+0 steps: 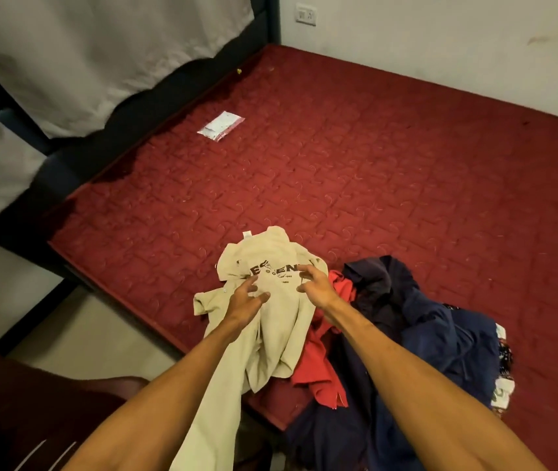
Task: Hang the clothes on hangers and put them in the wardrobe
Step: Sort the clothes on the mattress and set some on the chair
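At the near edge of the bed, a crumpled beige shirt [281,334] with dark lettering lies beneath both hands. The left hand [248,299] and right hand [315,283] are spread over it, fingers loosely bent, gripping nothing. Just right of the right hand, a red garment [321,368] and a navy heap [423,334] crowd the corner. Beyond the hands, the quilted maroon mattress [372,164] runs open to a small white packet [220,125].

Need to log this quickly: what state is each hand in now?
Left hand: open, fingers spread over the beige shirt.
Right hand: open, holding nothing.
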